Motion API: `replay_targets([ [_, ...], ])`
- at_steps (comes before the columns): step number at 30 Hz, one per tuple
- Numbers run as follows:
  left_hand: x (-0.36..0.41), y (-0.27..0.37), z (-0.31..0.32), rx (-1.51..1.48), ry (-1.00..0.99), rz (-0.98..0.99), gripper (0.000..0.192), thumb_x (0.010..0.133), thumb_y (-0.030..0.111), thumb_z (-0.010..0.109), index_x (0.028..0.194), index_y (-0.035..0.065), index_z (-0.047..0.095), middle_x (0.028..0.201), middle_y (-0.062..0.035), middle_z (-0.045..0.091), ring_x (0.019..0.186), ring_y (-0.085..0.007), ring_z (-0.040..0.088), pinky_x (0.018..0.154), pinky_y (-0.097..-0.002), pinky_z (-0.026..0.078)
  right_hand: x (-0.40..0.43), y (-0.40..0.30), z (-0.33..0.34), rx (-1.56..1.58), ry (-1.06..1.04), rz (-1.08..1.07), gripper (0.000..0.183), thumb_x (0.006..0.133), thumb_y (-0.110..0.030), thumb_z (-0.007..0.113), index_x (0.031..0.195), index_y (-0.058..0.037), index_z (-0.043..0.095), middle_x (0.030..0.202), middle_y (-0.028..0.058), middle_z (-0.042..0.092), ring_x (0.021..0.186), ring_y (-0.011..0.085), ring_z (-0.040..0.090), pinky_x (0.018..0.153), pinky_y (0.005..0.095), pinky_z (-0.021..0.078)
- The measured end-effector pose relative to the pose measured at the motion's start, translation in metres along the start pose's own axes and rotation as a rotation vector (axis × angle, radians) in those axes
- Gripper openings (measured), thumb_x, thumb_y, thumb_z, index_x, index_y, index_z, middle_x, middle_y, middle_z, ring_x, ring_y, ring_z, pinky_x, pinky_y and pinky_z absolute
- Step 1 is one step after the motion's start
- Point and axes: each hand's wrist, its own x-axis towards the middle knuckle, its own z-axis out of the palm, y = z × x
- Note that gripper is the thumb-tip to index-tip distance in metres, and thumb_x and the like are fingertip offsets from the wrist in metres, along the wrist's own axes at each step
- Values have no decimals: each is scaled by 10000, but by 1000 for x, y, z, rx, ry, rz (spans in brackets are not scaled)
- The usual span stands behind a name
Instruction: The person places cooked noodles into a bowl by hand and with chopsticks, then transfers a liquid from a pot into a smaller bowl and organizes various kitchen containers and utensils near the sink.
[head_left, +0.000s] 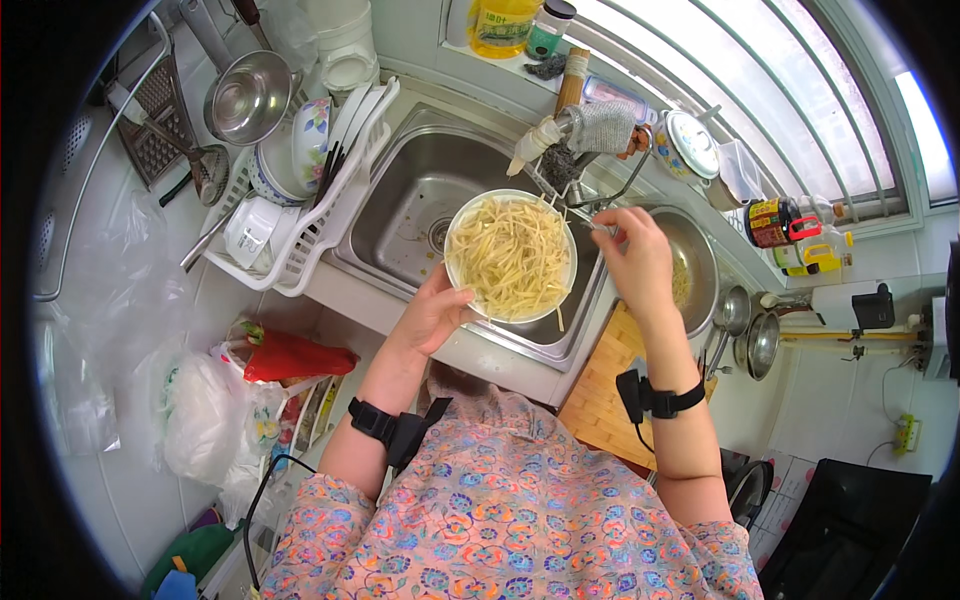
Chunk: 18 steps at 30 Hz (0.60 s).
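Observation:
My left hand grips the lower left rim of a round white bowl, holding it above the steel sink. Pale yellow julienned vegetable strips, which look like potato, heap up in it; a few hang over the rim. To the right of the bowl, the fingertips of my right hand pinch the end of a slim metal handle beside the tap. Whether that handle belongs to the tap or to a utensil is unclear. Close behind this hand is a steel basin with water and some strips.
A white dish rack with bowls and chopsticks flanks the sink's left side. A wooden cutting board lies at the right. The tap, wrapped in cloth, juts over the sink. Bottles and a lidded enamel pot line the window side.

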Motion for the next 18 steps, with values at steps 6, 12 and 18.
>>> replay_targets([
  [6, 1, 2, 5, -17, 10, -7, 665, 821, -37, 594, 1422, 83, 336, 1359, -104, 477, 1243, -251, 502, 998, -431, 477, -29, -40, 23, 26, -178, -280, 130, 734, -216, 737, 750, -127, 644, 803, 46, 617, 778, 252, 600, 712, 361, 430],
  [12, 3, 0, 3, -12, 12, -7, 664, 821, -30, 599, 1421, 93, 340, 1360, -96, 476, 1247, -248, 497, 1005, -444, 466, -33, -38, 29, 73, -219, -142, 106, 738, -173, 719, 762, -101, 645, 792, 60, 607, 720, 268, 597, 673, 358, 447],
  [18, 1, 0, 3, -5, 38, -8, 665, 820, -24, 611, 1418, 93, 344, 1344, -98, 496, 1227, -252, 521, 997, -434, 478, -21, -41, -5, 364, -227, -63, 86, 757, -104, 694, 800, -53, 640, 789, 79, 581, 643, 200, 556, 610, 297, 449],
])
